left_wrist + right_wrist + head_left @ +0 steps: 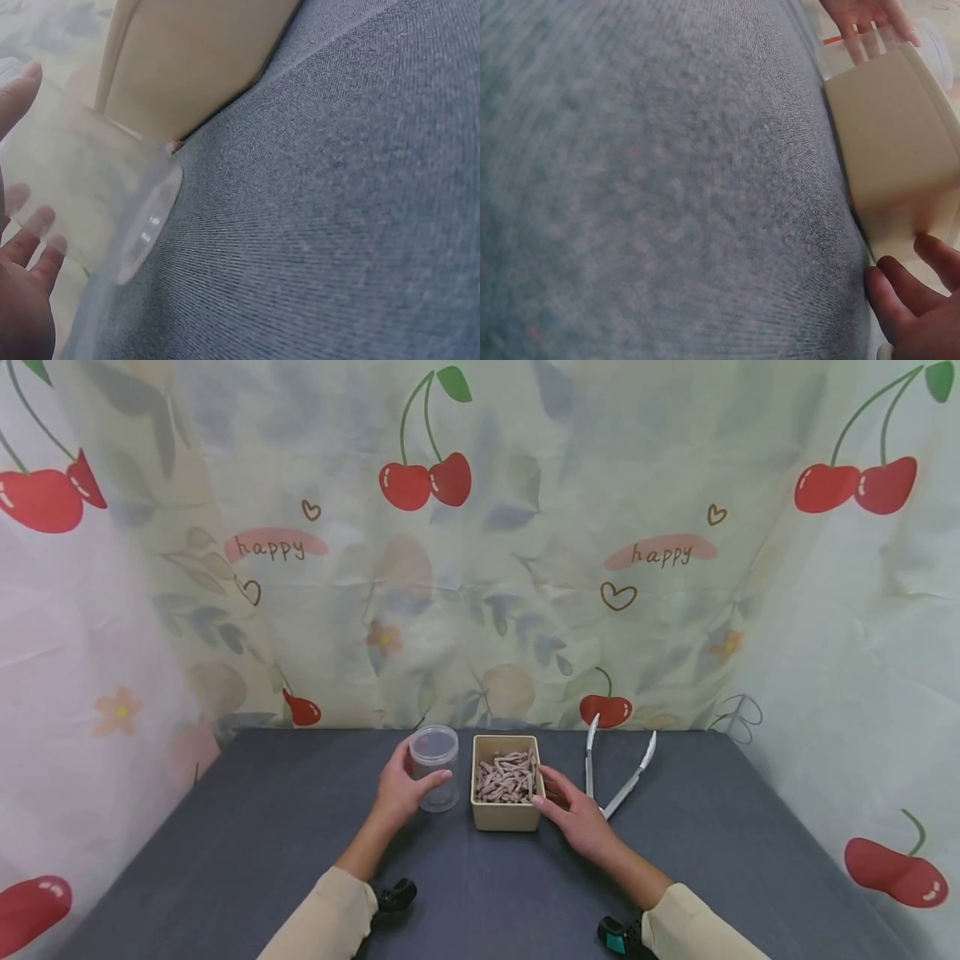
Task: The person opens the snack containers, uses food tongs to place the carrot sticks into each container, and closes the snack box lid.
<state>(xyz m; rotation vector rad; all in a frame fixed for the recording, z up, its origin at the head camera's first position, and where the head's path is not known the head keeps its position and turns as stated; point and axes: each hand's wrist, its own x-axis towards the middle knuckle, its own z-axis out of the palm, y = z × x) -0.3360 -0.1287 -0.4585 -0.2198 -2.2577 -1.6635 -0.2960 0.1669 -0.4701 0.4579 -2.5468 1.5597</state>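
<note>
A clear round plastic jar (439, 752) stands upright on the dark table, left of a beige rectangular box (506, 817). My left hand (397, 789) grips the jar, thumb across its near side and fingers around the far left. In the left wrist view, those fingers show through the jar wall (90, 172). Short greyish-brown sticks (507, 778) lie loose inside the box. My right hand (579, 820) touches the box's right side with loosely bent fingers, thumb near the front right corner. The right wrist view shows its fingertips against the box wall (900, 135).
Metal tongs (628, 789) lie spread apart to the right of the box, partly behind my right hand. A dark cloth covers the table (300, 827). Printed curtains (480, 568) hang behind it and along both sides.
</note>
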